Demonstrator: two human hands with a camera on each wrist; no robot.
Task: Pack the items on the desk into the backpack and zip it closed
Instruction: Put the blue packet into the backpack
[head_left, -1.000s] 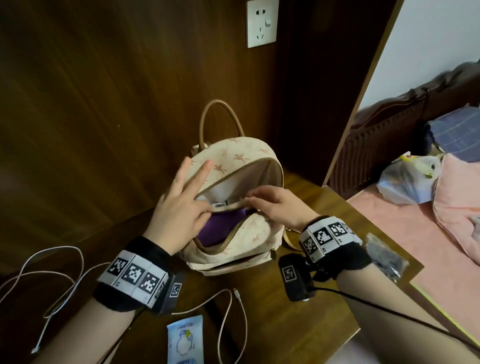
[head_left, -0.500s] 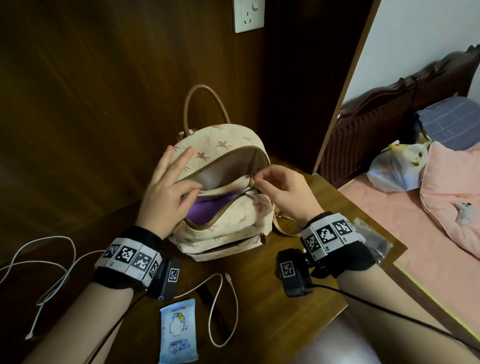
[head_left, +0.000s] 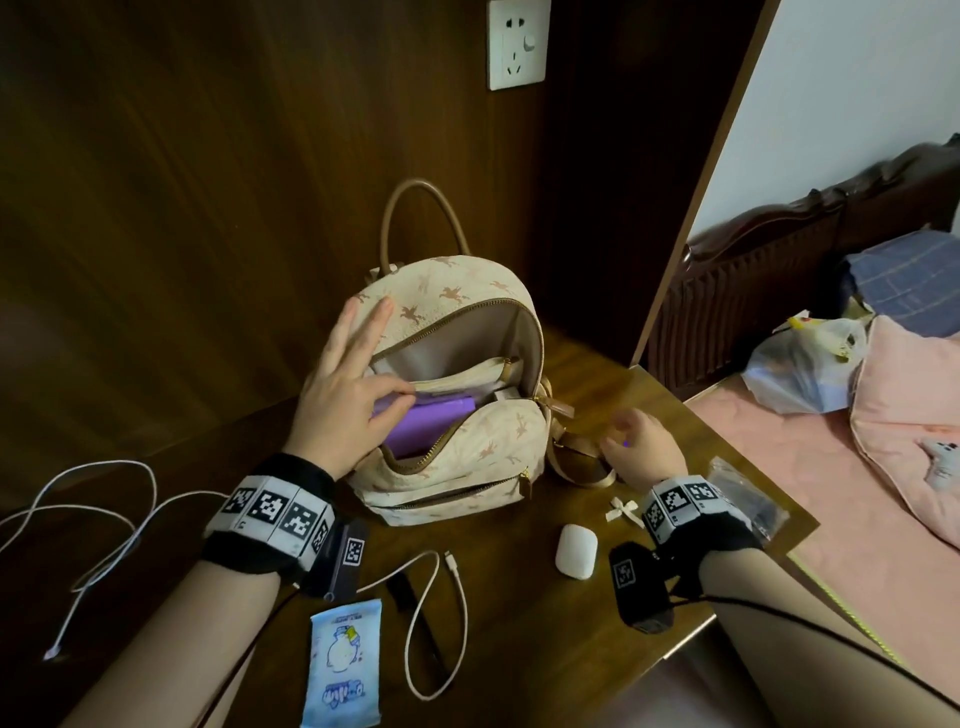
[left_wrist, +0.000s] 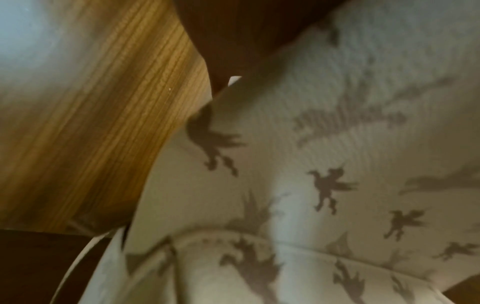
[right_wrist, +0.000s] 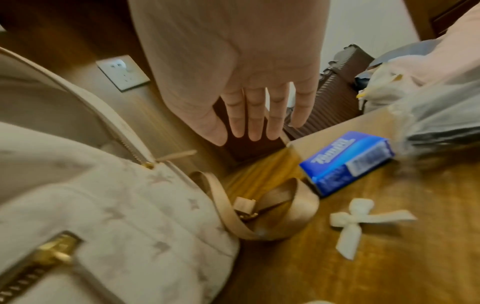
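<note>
Dark wood panelling backs our counter (head_left: 597, 623), where the unicorn-print backpack (head_left: 467, 452) stands upright with its main zip wide open. Inside we see a purple case (head_left: 431, 421) already packed. Our left hand (head_left: 343, 395) holds the mouth open, thumb hooked on the inner pocket, fingers straight against the left side. Our right hand (right_wrist: 241, 82) hovers empty, fingers relaxed and extended, just right of the backpack near a blue tissue pack (right_wrist: 345, 160). Still to pack, we judge: a white bow (head_left: 623, 509), a white earbud case (head_left: 575, 551), a charging cable (head_left: 436, 623), a wet-wipe packet (head_left: 345, 670), a clear bag (head_left: 743, 493). Zipping comes last.
</note>
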